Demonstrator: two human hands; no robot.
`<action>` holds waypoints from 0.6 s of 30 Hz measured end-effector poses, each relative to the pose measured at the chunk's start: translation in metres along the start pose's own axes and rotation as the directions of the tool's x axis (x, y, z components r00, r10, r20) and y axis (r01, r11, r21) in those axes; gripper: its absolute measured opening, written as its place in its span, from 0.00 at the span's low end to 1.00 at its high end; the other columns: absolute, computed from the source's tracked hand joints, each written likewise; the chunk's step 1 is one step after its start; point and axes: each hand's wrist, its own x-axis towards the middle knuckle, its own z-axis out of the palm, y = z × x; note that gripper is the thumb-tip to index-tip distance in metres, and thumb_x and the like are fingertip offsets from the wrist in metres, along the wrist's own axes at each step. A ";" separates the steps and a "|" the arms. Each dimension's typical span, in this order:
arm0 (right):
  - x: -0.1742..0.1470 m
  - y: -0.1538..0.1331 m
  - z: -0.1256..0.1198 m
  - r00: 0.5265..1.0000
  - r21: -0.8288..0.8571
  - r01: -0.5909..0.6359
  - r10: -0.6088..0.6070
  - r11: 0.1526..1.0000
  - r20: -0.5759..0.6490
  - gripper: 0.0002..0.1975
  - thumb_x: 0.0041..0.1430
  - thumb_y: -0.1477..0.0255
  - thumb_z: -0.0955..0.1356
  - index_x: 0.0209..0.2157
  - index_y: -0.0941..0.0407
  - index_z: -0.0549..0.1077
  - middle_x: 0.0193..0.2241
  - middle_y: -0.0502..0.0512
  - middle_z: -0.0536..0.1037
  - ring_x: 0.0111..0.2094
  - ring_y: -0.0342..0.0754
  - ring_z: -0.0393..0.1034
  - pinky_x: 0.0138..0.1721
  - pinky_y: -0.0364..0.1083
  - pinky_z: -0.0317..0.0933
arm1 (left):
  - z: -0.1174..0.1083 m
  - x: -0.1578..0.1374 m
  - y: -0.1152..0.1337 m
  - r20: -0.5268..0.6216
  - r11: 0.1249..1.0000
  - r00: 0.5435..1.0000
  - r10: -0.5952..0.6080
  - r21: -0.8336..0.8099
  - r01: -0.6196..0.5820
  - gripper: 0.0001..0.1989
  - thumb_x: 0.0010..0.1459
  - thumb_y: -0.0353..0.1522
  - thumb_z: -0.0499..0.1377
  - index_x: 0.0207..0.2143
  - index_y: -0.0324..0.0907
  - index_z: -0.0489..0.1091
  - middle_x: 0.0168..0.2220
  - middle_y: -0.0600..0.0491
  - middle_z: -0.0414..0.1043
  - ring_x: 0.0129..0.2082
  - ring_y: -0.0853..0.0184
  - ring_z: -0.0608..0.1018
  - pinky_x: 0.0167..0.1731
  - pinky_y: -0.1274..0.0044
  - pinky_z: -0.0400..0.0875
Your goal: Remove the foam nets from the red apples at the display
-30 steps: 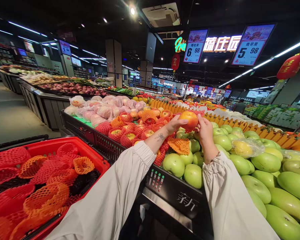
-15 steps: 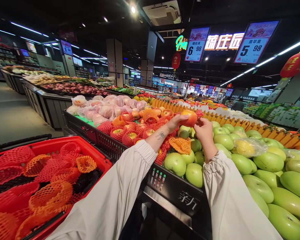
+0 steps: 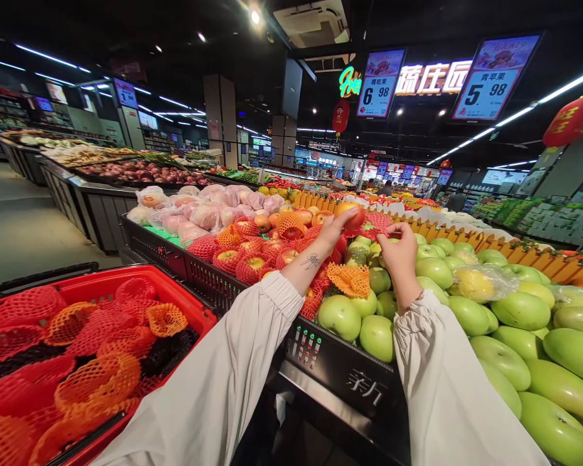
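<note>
My left hand (image 3: 334,232) is closed round a bare red-yellow apple (image 3: 352,215), its thumb lying along the near side. Between the pinched fingers of my right hand (image 3: 400,254) is the edge of a red foam net (image 3: 375,224), spread out just right of the apple. Both hands hover over green apples (image 3: 339,317) in a black display crate (image 3: 342,370). An orange foam net (image 3: 350,279) lies on those green apples, below and between my wrists. Red apples in nets (image 3: 252,266) fill the crate's left part.
A red basket (image 3: 194,294) of loose red and orange foam nets stands at the lower left. Bagged pink fruit (image 3: 218,204) lies beyond the red apples. A low orange fence (image 3: 447,233) runs behind the green apples. Price screens (image 3: 495,77) hang above.
The apple has moved left and slightly up with my left hand. The red net now shows stretched out in my right hand, clear of the apple's right side.
</note>
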 end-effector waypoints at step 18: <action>-0.004 -0.007 -0.008 0.970 -0.205 0.220 -0.192 0.954 0.147 0.27 0.46 0.84 0.59 0.42 0.54 0.81 0.45 0.60 0.76 0.50 0.55 0.72 0.58 0.54 0.66 | 0.001 0.001 0.000 -0.059 0.994 0.993 -0.105 0.031 0.107 0.18 0.53 0.47 0.69 0.38 0.43 0.79 0.36 0.50 0.81 0.50 0.55 0.80 0.52 0.68 0.72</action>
